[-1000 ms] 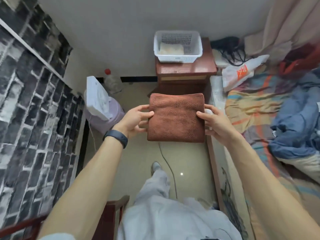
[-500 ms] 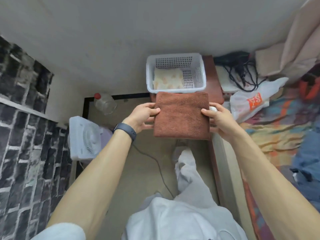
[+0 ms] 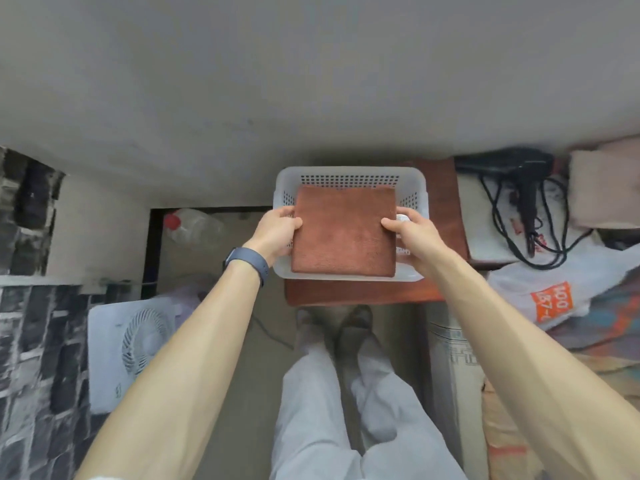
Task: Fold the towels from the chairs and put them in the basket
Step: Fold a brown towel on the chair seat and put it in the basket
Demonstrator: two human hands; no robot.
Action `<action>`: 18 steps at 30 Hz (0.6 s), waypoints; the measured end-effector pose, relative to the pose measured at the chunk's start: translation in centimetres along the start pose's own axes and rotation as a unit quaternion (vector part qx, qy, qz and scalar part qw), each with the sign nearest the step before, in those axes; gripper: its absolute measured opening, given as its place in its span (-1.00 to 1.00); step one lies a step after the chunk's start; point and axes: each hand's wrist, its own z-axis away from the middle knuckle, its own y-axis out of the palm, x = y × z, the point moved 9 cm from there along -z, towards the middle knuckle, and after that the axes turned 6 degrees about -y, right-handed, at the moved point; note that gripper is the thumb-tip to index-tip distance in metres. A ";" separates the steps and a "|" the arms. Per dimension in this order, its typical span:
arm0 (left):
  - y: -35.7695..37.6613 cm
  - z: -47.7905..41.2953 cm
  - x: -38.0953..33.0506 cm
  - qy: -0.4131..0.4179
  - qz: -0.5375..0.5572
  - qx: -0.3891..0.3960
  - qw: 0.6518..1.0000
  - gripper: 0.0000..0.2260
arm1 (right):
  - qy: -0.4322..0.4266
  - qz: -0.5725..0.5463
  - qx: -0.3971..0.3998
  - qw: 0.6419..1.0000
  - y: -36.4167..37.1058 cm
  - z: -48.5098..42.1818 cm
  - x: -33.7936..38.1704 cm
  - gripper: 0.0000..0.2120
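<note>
Towel, folded, pinched between left grip and right grip, hangs over the basket, not yet released.

The brown towel covers nearly all of the basket at upper centre. We cannot see what lies inside it, nor tell whether the towel rests there or hangs just above. The fingertips of the left hand and the right hand go out of sight beneath the towel's side edges. A small white thing by the right hand is too blurred to name. The bedding at lower right is cut off by the frame's edge.
</note>
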 end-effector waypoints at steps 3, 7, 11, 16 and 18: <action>-0.3 -2.7 -1.3 0.008 -0.095 -0.030 0.995 -0.57 | 0.025 0.008 0.006 1.000 0.9 -3.1 -0.5 -0.76; -0.4 -3.7 -1.4 0.006 -0.298 -0.066 0.952 -0.48 | 0.064 0.030 0.016 0.997 2.3 -5.0 -2.2 -0.80; -0.2 -3.7 -1.5 0.020 -0.350 -0.095 0.932 -0.47 | 0.079 0.016 0.005 0.997 2.9 -5.5 -3.3 -0.80; 0.3 -3.7 -1.8 0.035 -0.387 -0.101 0.916 -0.48 | 0.075 0.017 -0.014 0.997 3.0 -6.1 -3.7 -0.74; 0.6 -3.4 -1.8 0.041 -0.426 -0.112 0.897 -0.46 | 0.068 0.023 -0.027 0.997 2.9 -6.3 -3.8 -0.75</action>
